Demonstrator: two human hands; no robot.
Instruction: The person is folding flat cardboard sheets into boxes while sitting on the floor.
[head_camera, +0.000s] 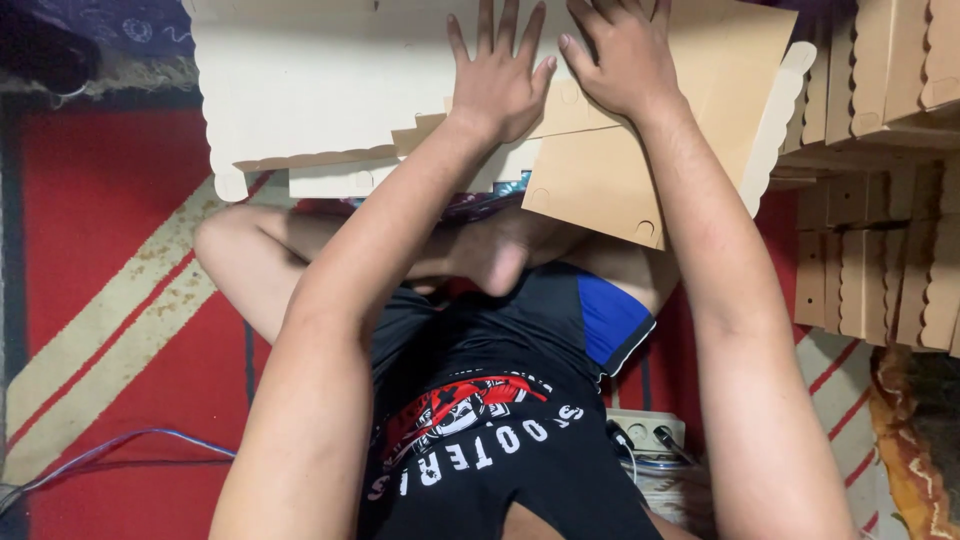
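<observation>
Seen from above, a person sits cross-legged on a red woven floor mat with cream diagonal stripes (110, 300), both arms stretched forward over the knees. The left hand (497, 82) lies palm down with its fingers (458, 42) spread wide and flat, pressing on a flat, die-cut brown cardboard box blank with scalloped edges (640, 170), near where that blank overlaps a pale cream cardboard sheet with a wavy cut border (310, 90). The right hand (620, 55) rests just beside it, also palm down on the brown blank, its fingers loosely spread and reaching past the top edge of the view, so their tips cannot be seen. Neither hand pinches or grips anything; both simply press flat. The cardboard lies across the person's shins and extends away from the body, the cream sheet to the left and the brown one to the right. At the right edge stands a stack of folded brown cardboard boxes (880, 200). A white power strip with plugs (645, 432) sits by the right hip, and a thin blue cable (130, 442) trails across the mat at lower left.
</observation>
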